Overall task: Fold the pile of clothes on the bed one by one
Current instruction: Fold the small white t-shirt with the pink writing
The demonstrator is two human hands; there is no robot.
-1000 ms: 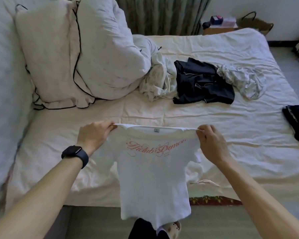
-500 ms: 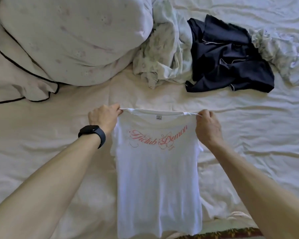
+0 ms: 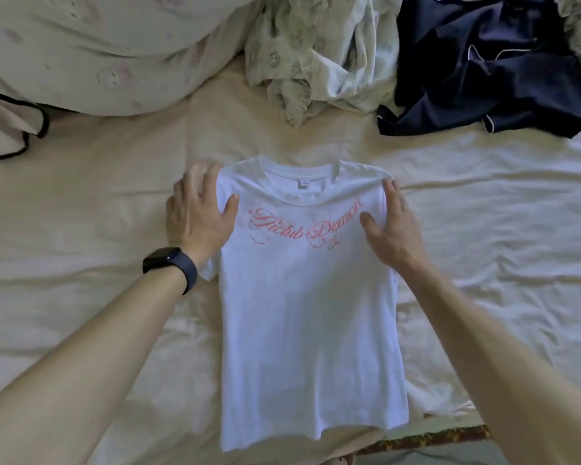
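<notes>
Spread flat, your left hand (image 3: 198, 213) and right hand (image 3: 391, 229) press the shoulders of the white T-shirt (image 3: 309, 313). Earlier you pinched it aloft; now it lies face-up on the bed (image 3: 81, 203), navy garment (image 3: 483, 78) at one o'clock. Pink script reads roughly "Ticlub Demon".

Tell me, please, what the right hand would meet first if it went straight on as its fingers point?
Past the white printed T-shirt's shoulder, the right hand would cross bare cream bed sheet, then probably reach the crumpled navy garment's near corner; the pale floral garment lies beside it.
</notes>
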